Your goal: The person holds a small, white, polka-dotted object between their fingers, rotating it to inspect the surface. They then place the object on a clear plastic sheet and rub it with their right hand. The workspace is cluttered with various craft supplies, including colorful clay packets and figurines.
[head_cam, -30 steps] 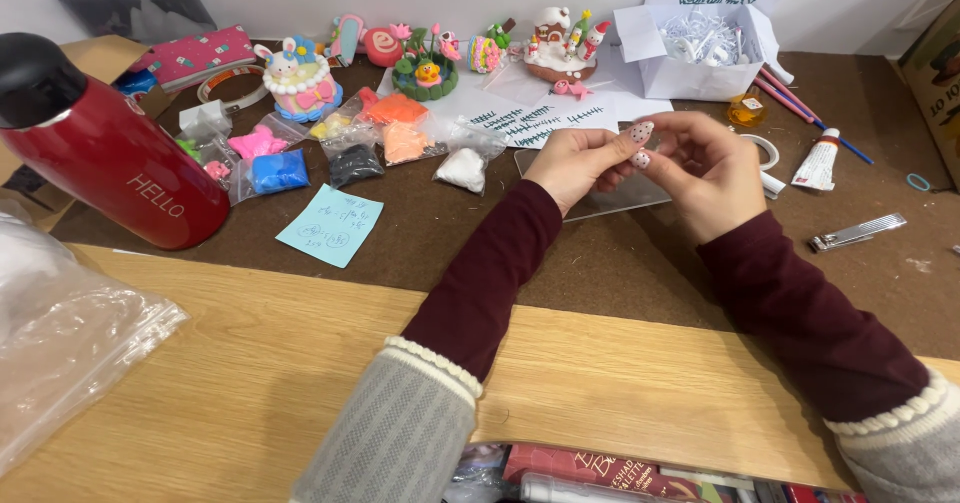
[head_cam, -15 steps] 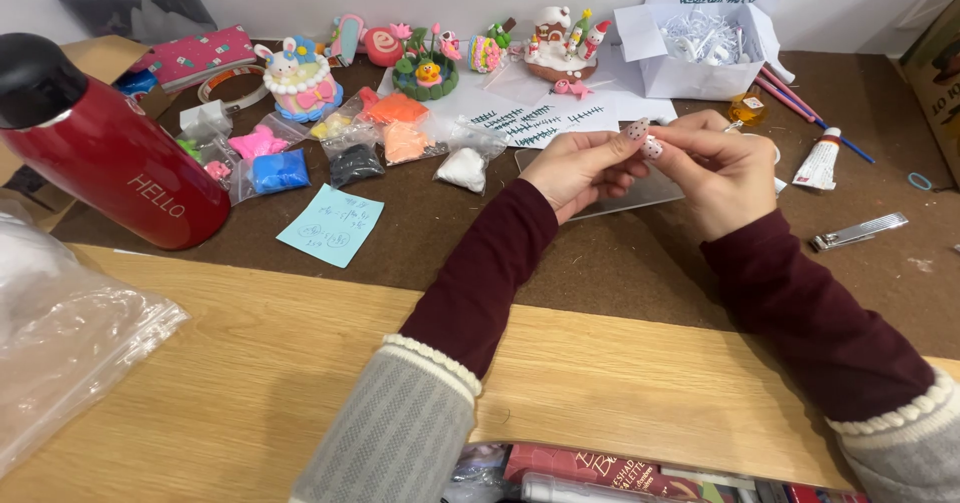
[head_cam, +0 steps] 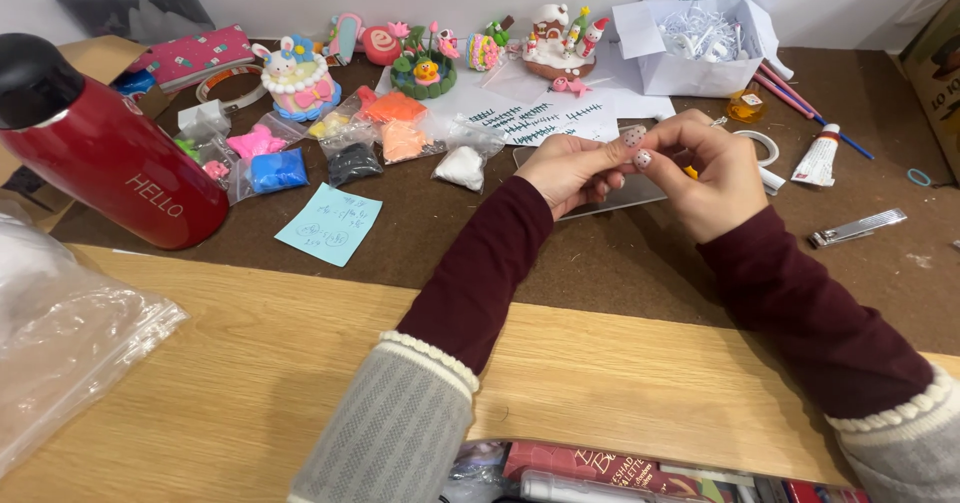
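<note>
My left hand [head_cam: 562,171] and my right hand [head_cam: 706,181] meet fingertip to fingertip above a clear flat sheet [head_cam: 625,195] on the brown mat. Together they pinch a tiny piece that the fingers mostly hide. A yellow speck [head_cam: 690,173] shows under my right thumb. Both forearms wear dark red sleeves with grey knit cuffs. Small bags of coloured clay lie to the left of my hands: a white bag [head_cam: 462,167], a black bag [head_cam: 353,162], an orange bag [head_cam: 403,141] and a blue bag [head_cam: 277,171].
A red flask [head_cam: 110,163] lies at the left, with a blue sticky note [head_cam: 330,224] beside it. Clay figures [head_cam: 425,68] and a white box [head_cam: 700,48] line the back. A nail clipper [head_cam: 857,228], tube [head_cam: 818,155] and tape ring [head_cam: 762,146] sit right. A plastic bag [head_cam: 60,333] covers the near left.
Both hands stay in place over the clear sheet. The fingertips have shifted slightly and closed tighter on the tiny piece.
</note>
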